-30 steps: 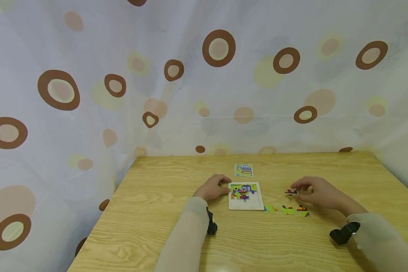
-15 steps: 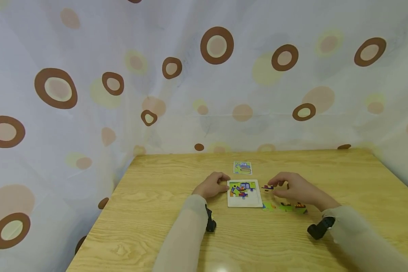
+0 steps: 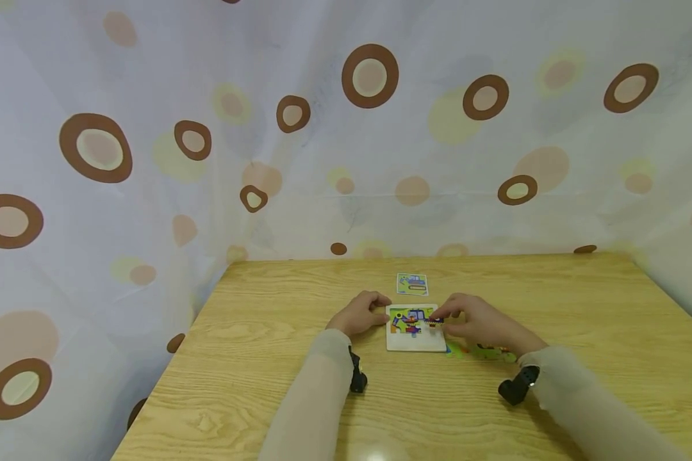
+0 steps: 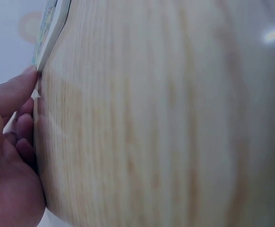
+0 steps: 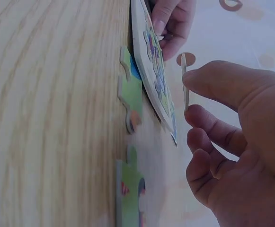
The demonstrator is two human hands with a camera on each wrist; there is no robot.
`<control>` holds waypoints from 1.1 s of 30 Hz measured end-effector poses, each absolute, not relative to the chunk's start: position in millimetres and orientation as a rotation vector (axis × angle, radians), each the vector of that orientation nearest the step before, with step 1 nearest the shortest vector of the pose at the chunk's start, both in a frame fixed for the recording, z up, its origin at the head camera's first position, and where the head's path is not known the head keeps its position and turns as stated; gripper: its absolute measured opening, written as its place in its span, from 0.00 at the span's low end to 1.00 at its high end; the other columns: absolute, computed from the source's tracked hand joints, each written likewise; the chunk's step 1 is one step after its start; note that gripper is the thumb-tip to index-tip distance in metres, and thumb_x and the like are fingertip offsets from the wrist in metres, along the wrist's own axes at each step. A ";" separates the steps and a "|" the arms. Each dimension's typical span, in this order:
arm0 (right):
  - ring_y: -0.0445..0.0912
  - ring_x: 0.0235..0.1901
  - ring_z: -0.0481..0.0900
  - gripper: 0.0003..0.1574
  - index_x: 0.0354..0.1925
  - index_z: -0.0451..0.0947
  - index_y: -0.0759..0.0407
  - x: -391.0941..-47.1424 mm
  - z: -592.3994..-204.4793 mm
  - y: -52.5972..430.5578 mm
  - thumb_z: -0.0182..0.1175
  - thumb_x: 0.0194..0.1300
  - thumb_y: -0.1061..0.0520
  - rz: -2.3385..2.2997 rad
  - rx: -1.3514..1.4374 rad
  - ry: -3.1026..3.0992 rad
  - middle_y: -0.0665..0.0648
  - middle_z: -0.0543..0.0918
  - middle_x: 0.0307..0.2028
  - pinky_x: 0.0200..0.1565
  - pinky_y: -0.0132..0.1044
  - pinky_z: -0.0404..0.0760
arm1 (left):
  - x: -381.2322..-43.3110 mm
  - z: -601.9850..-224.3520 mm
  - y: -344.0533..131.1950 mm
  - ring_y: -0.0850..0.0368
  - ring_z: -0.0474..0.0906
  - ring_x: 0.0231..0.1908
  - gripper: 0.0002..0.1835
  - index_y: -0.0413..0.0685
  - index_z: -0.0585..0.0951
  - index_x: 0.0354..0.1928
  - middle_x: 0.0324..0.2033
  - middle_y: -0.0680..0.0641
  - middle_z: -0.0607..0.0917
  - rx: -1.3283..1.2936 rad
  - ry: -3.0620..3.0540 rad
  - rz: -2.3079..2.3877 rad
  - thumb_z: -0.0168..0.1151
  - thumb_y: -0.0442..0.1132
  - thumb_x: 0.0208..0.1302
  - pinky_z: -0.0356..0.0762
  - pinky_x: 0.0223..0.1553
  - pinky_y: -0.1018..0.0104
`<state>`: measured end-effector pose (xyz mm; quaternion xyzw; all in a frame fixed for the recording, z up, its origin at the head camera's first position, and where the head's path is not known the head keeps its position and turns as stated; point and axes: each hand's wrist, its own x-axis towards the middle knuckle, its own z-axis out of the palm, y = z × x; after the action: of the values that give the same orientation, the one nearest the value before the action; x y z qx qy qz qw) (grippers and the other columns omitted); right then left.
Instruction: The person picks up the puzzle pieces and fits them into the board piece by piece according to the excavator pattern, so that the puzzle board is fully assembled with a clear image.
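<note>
A white square puzzle tray (image 3: 400,344) lies on the table, its upper part filled with joined pieces of a colourful vehicle picture. My left hand (image 3: 356,315) holds the tray at its left edge; in the left wrist view the thumb (image 4: 16,92) touches the rim and the other fingers are curled. Over the tray's right side, my right hand (image 3: 477,320) pinches a small dark puzzle piece (image 3: 434,322) between thumb and forefinger. The right wrist view shows that puzzle piece (image 5: 185,80) edge-on, held apart from the tray (image 5: 149,71).
Loose puzzle pieces lie right of the tray, partly under my right hand: a green one (image 5: 130,90) against the tray and another green one (image 5: 130,194) nearer the wrist camera. Behind the tray lies a picture card (image 3: 412,284). A patterned curtain (image 3: 300,224) borders the table.
My right hand has moved left with the puzzle piece, from beyond the loose pieces to over the tray. My left hand has kept its place at the tray's edge.
</note>
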<state>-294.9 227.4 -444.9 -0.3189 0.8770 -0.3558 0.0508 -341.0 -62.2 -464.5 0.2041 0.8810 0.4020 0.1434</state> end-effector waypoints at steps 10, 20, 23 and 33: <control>0.43 0.35 0.73 0.14 0.51 0.85 0.60 -300.2 -454.7 215.4 0.64 0.66 0.62 -1.038 -0.998 2.672 0.54 0.78 0.40 0.35 0.36 0.76 | -340.7 -463.6 -62.5 0.55 0.71 0.53 0.17 0.48 0.79 0.59 0.55 0.50 0.77 0.582 2.533 1.165 0.63 0.37 0.70 0.69 0.58 0.57; 0.44 0.33 0.71 0.13 0.49 0.87 0.56 -304.7 -460.3 210.5 0.64 0.66 0.62 -1.012 -0.943 2.683 0.51 0.77 0.39 0.33 0.35 0.74 | -342.1 -464.4 -62.0 0.55 0.70 0.55 0.17 0.48 0.79 0.59 0.55 0.50 0.76 0.582 2.537 1.162 0.63 0.38 0.70 0.68 0.59 0.58; 0.43 0.33 0.71 0.13 0.49 0.87 0.56 -305.8 -461.3 209.8 0.64 0.67 0.62 -0.998 -0.956 2.688 0.50 0.77 0.39 0.34 0.35 0.75 | -342.7 -464.9 -61.8 0.54 0.70 0.55 0.17 0.48 0.79 0.59 0.55 0.50 0.76 0.584 2.536 1.166 0.63 0.38 0.70 0.68 0.59 0.58; 0.42 0.33 0.70 0.12 0.47 0.88 0.56 -307.0 -458.2 205.6 0.65 0.65 0.63 -0.933 -0.945 2.724 0.51 0.76 0.39 0.34 0.35 0.74 | -344.5 -467.6 -62.3 0.55 0.70 0.56 0.17 0.50 0.80 0.59 0.57 0.51 0.76 0.588 2.540 1.156 0.63 0.39 0.70 0.67 0.60 0.58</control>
<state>-307.0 205.6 -458.2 -0.3115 0.8975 -0.3073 0.0557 -344.5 -62.3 -467.6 0.2041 0.8813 0.4010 0.1444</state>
